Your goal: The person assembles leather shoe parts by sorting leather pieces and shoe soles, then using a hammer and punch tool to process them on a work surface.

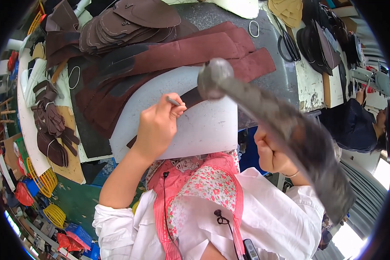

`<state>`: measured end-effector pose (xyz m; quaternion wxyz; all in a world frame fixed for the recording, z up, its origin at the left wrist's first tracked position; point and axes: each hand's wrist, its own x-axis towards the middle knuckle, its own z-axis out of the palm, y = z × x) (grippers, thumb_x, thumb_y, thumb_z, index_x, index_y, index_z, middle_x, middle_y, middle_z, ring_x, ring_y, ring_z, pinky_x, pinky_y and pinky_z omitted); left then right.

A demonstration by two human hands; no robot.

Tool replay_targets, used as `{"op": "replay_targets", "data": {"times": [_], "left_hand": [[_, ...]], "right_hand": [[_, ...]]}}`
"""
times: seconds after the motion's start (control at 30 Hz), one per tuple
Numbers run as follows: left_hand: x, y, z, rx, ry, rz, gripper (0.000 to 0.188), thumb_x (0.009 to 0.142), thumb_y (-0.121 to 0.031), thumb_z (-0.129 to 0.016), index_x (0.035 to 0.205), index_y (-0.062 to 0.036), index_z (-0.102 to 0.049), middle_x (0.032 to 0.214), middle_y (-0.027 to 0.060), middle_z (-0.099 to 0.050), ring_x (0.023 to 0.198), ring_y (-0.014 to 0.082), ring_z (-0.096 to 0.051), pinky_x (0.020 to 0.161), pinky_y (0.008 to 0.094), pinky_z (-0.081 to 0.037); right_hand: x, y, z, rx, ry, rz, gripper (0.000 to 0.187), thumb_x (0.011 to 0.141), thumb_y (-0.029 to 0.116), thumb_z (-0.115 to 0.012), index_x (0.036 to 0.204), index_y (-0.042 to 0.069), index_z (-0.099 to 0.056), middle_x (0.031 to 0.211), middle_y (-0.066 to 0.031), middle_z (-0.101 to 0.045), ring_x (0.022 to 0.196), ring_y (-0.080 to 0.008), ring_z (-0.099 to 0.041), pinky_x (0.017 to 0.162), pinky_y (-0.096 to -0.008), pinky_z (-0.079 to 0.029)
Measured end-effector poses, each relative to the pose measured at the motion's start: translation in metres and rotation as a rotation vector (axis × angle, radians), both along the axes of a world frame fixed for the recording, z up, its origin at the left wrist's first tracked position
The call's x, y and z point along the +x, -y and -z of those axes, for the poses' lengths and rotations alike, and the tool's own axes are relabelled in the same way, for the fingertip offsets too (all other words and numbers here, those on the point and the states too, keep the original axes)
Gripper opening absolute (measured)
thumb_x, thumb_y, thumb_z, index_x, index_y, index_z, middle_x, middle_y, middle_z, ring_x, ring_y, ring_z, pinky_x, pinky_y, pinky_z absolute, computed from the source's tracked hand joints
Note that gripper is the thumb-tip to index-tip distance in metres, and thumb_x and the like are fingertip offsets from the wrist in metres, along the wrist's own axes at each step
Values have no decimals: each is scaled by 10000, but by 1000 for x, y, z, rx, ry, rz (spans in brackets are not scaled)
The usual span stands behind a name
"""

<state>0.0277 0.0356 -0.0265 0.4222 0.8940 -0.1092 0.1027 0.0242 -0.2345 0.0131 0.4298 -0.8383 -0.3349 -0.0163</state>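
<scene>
My left hand [157, 125] is closed, pinching a short grey metal punch [173, 101] between thumb and fingertips. It is over a dark brown leather strip [192, 99] that crosses a white cutting board [203, 130]; the hand hides the strip's middle. On the right, my right hand [275, 151] is clenched round a long, dark grey hammer [286, 117], raised above the board. The hammer is slanted, with its rounded end near the strip and its other end toward my right arm. It is blurred and covers part of the hand.
Reddish-brown leather pieces [182, 48] lie beyond the board, beside a stack of stitched dark brown panels [117, 27]. Bundled brown straps [52, 112] lie at left. Black-handled scissors [289, 47] rest at the right back. Another person [349, 123] sits at far right.
</scene>
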Motion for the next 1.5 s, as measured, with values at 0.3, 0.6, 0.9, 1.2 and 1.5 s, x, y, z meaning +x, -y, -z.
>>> {"op": "replay_targets", "data": {"times": [0.3, 0.6, 0.9, 1.2, 1.5], "left_hand": [[8, 2, 8, -300, -238, -66, 120, 869, -9, -603, 917, -16, -494, 708, 96, -652, 644, 190, -688, 553, 276, -538], [7, 1, 14, -165, -106, 11, 154, 854, 1, -611, 941, -40, -490, 728, 80, -658, 638, 196, -677, 546, 285, -531], [15, 1, 3, 0, -7, 111, 101, 840, 29, -587, 888, -33, -525, 718, 128, -637, 624, 252, -664, 543, 312, -521], [12, 6, 4, -123, -93, -29, 135, 858, -28, -619, 936, -39, -509, 721, 84, -651, 614, 207, -668, 534, 294, -522], [16, 12, 4, -177, -145, -4, 130, 858, -2, -593, 943, -40, -503, 727, 84, -642, 632, 202, -676, 552, 298, -530]], "right_hand": [[9, 1, -9, 108, -37, 71, 138, 929, 97, -486, 865, -24, -498, 714, -77, -518, 566, -157, -488, 542, -274, -432], [15, 10, -33, 120, -53, 35, 313, 962, 287, -497, 918, -22, -479, 666, -34, -487, 496, -104, -436, 439, -228, -320], [13, -6, -5, -111, -163, -52, 94, 786, 53, -594, 880, 48, -585, 773, -166, -610, 665, -361, -602, 580, -402, -478], [14, 1, -53, -202, -345, 289, 123, 734, 183, -629, 744, 62, -611, 649, -87, -588, 604, -306, -601, 533, -329, -454], [18, 3, -2, -297, -87, -159, 328, 737, 29, -649, 998, -105, -504, 786, -172, -573, 619, -348, -600, 529, -384, -494]]}}
